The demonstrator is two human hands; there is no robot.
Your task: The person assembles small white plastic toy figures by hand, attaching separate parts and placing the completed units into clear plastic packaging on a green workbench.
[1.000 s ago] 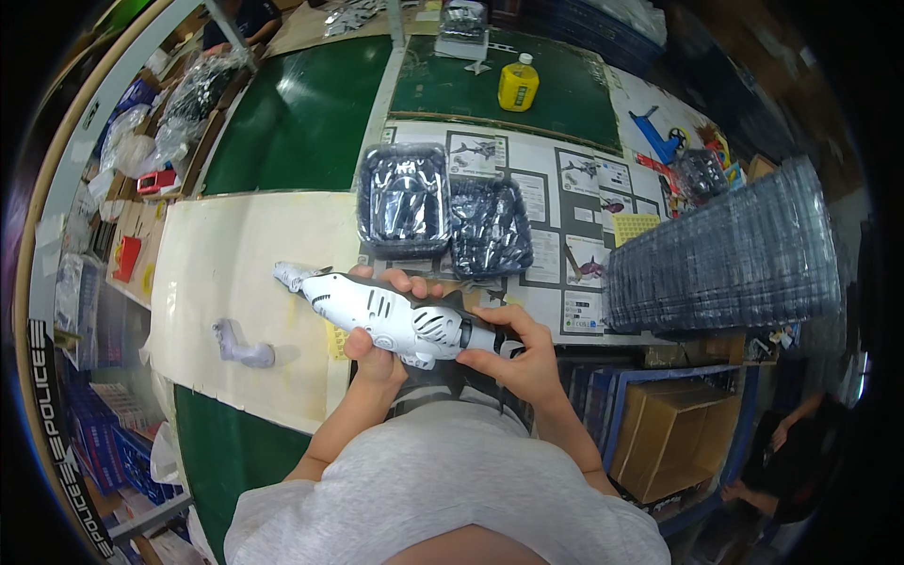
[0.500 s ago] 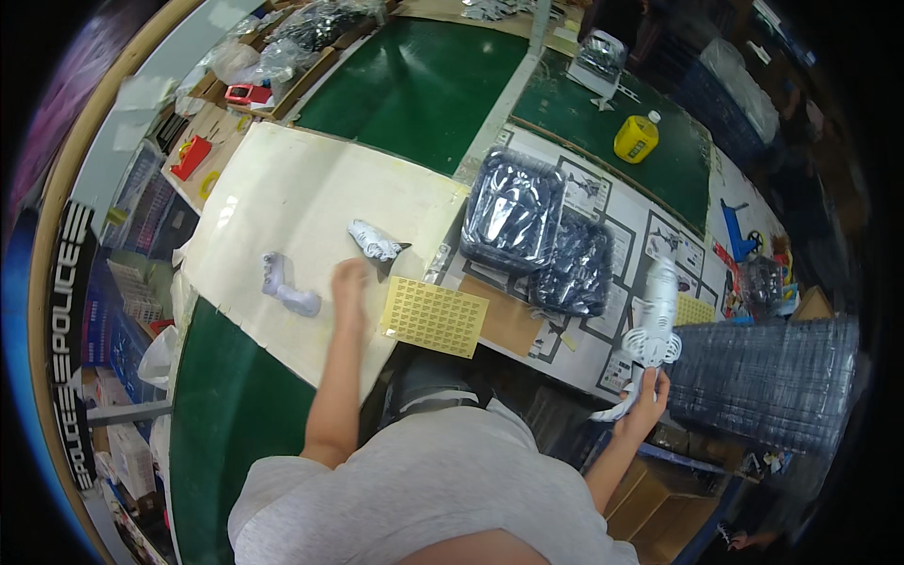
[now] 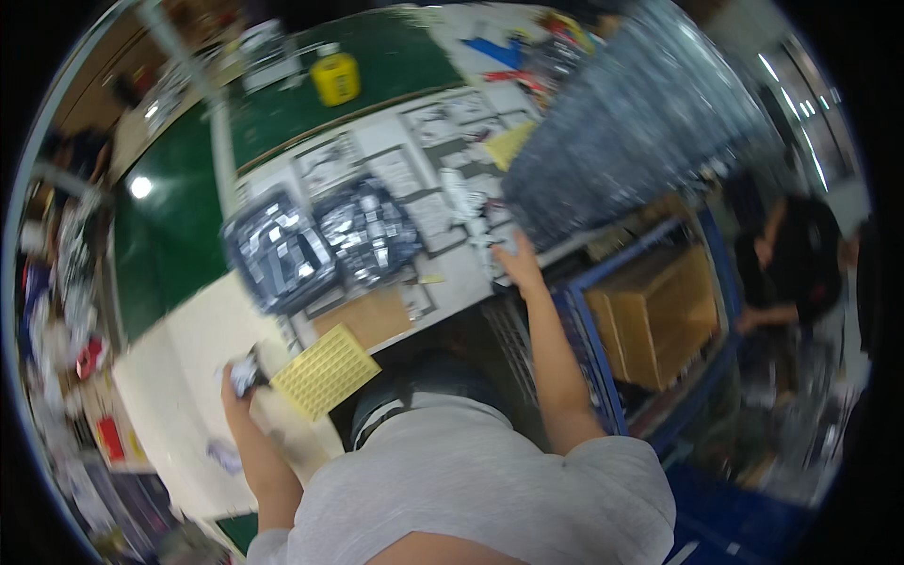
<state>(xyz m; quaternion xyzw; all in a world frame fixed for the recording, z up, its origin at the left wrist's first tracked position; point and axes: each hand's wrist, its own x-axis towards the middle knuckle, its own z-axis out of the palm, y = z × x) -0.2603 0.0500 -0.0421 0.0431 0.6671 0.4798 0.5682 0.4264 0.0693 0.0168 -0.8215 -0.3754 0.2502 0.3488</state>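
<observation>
At the left, on the cream sheet (image 3: 169,353), my left hand (image 3: 237,403) is closed round a small white-and-grey moulded part (image 3: 247,375). A pale lilac curved piece (image 3: 224,457) lies near that wrist, blurred. My right hand (image 3: 518,264) is at the table's front edge, its thumb and fingers apart. Beside its fingertips a long white toy-like piece (image 3: 465,200) lies on the printed sheets; whether they still touch is blurred. A yellow sheet of small labels (image 3: 325,370) lies between my hands, near the left one.
Two film-wrapped black trays (image 3: 281,252) sit mid-table, side by side. A tall stack of wrapped dark trays (image 3: 631,122) stands to the right, above a blue rack (image 3: 603,363) with a cardboard box (image 3: 654,320). A yellow bottle (image 3: 335,75) stands farther back. Another person (image 3: 800,254) is at far right.
My view has swung to the right. The left hand has taken hold of the small white-and-grey part. The right hand has lowered the long white piece onto the printed sheets and its fingers have spread.
</observation>
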